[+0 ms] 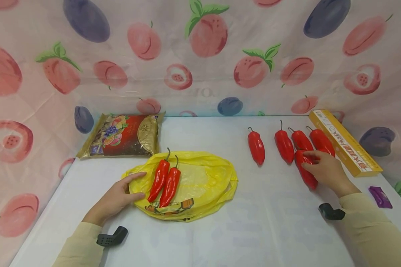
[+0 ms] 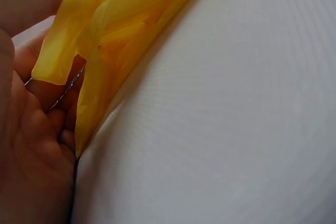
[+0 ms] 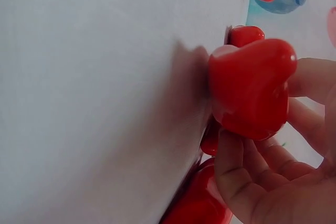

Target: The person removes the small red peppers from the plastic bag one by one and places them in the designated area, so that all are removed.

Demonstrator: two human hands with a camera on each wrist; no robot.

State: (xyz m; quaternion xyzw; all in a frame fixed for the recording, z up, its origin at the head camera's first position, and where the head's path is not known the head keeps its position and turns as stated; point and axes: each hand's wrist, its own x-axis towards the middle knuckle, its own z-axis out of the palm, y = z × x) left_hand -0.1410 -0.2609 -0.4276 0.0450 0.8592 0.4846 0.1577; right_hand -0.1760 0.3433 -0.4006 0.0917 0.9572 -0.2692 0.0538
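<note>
My right hand [image 1: 324, 172] holds a glossy red chili pepper [image 1: 308, 176] between thumb and fingers at the right of the table. In the right wrist view that pepper's rounded end faces the camera, beside the fingers [image 3: 233, 169]. Several more red peppers [image 1: 283, 147] with dark curved stems lie just beyond it. A spread yellow plastic bag [image 1: 207, 185] lies left of centre, with two red peppers [image 1: 169, 187] side by side on its left part. My left hand [image 1: 115, 198] touches the bag's left edge, thumb and index finger spread apart. Its other fingers are partly hidden by yellow plastic [image 2: 113, 45].
A red and gold packet [image 1: 123, 135] with fruit pictures lies at the back left. A long yellow pasta box [image 1: 345, 144] lies at the right, beyond the peppers. A small purple packet [image 1: 381, 197] sits near the right edge. Fruit-printed cloth [image 1: 207, 81] hangs behind the white table.
</note>
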